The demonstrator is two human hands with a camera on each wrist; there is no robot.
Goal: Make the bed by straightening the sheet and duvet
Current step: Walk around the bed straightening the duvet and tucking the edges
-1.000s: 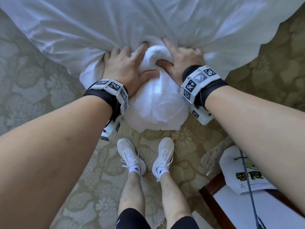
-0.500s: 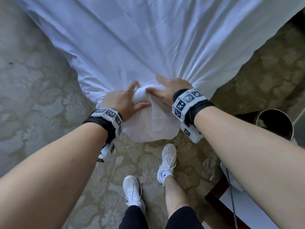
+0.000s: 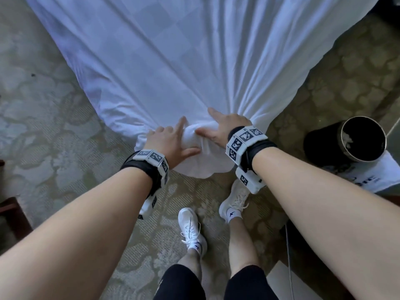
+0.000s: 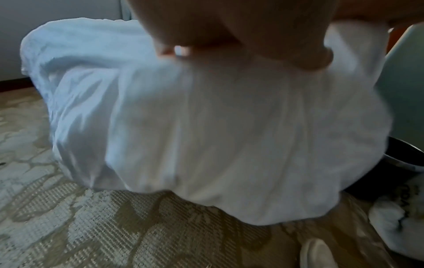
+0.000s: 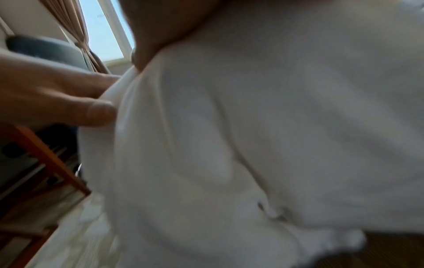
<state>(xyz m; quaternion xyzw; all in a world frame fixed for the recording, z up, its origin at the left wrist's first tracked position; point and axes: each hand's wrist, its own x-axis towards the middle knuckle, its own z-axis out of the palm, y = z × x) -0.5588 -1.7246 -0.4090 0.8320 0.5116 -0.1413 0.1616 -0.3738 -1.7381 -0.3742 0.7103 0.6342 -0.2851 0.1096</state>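
Left hand (image 3: 167, 140) and right hand (image 3: 225, 128) side by side, both clamped on a bunched corner of the white duvet (image 3: 173, 61), thumbs pressed into the gathered wad from the near side, forefingers lying straighter over the top. Held above the patterned carpet (image 3: 43, 126), with the cloth fanning away from the grip in taut folds toward the top of the head view, a faint chequered weave showing. Loose end of the corner hanging below the hands as a rounded flap (image 4: 229, 136), clear of the floor. White trainers (image 3: 191, 228) on the carpet beneath, one behind the other. Dark round bin (image 3: 359, 139) to the right, standing just beside a white printed bag (image 3: 372, 178). Wooden furniture leg (image 5: 48, 157) near the cloth in the right wrist view. Bed itself not discernible under the cloth.
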